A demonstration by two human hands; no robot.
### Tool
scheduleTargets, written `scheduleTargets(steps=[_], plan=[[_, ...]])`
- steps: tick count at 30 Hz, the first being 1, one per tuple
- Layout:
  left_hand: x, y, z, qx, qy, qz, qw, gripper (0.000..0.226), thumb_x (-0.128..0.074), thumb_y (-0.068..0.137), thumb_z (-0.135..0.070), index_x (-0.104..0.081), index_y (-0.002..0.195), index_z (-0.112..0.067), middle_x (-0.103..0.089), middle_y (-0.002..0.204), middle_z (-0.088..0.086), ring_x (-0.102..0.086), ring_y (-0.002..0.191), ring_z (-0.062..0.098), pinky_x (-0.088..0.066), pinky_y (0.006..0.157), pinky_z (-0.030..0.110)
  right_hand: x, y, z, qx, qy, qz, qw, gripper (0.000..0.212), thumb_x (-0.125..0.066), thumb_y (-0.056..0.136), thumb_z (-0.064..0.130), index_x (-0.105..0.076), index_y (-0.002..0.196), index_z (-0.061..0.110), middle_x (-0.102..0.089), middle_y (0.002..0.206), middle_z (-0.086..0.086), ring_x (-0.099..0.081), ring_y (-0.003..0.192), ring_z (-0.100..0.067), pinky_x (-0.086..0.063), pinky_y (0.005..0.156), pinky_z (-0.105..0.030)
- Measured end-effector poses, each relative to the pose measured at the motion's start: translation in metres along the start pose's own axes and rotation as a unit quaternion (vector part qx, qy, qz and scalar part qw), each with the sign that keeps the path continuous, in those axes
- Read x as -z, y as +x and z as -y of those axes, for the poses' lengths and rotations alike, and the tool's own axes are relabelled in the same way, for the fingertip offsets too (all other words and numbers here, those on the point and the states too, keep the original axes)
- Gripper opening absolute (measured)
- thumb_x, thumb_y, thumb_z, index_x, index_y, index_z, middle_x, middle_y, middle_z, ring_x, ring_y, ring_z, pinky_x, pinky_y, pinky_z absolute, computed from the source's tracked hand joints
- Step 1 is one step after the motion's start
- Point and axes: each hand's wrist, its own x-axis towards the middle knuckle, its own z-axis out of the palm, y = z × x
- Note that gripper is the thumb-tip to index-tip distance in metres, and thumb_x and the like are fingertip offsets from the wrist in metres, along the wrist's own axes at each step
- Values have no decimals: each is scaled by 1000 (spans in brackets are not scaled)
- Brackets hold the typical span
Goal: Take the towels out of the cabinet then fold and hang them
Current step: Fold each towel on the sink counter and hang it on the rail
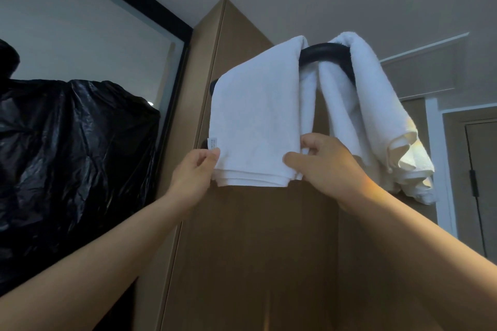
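Note:
A folded white towel (255, 115) hangs over the left part of a black curved bar (322, 52) fixed high on a brown wooden cabinet (242, 236). My left hand (193, 174) pinches the towel's lower left corner, beside its small label. My right hand (325, 166) pinches the lower right corner, thumb in front and fingers behind. A second white towel (376, 115) is draped more loosely over the right part of the same bar, its lower end bunched.
A black plastic sheet (72, 169) covers something large at the left, in front of a black-framed mirror or glass panel (80, 35). A door (481, 183) with a dangling black cable stands at the far right. Ceiling fills the top.

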Motion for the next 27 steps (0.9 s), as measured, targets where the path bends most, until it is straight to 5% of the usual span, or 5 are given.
scheduleTargets(steps=[4,8,12,18,27], plan=[[-15,12,3,131,-198,48,970,37,-45,100,-41,-58,113,-9,-64,107,9,-64,90,22,-55,71,34,-1,-1,3,-7,25,13,1000,10,-64,86,18,-73,83,15,-67,62,16,-62,59,3,-54,60,-11],[-18,18,10,242,-355,135,893,35,-54,96,-42,-60,116,-13,-68,115,9,-67,103,27,-58,76,40,0,-1,5,-11,15,26,999,30,-64,84,26,-67,89,-3,-70,85,-16,-67,74,-26,-57,86,-40],[-20,21,25,298,-388,233,840,61,-60,83,-62,-60,123,-17,-58,125,13,-52,118,41,-53,85,53,-2,-3,3,-14,11,22,1000,50,-64,83,37,-56,87,-12,-51,72,-10,-50,69,-19,-48,71,-32],[-34,18,28,268,-492,220,798,56,-62,84,-58,-63,124,-18,-67,122,11,-67,105,33,-54,87,50,-1,-8,8,-23,-18,21,999,66,-60,77,53,-56,90,-12,-62,99,-33,-61,91,-49,-51,88,-59],[-40,20,29,230,-539,186,788,49,-66,85,-46,-61,122,-14,-71,114,9,-70,101,25,-55,88,41,-3,-8,7,-23,-44,-11,999,63,-59,83,50,-56,94,-12,-59,103,-31,-58,98,-46,-49,90,-59]])
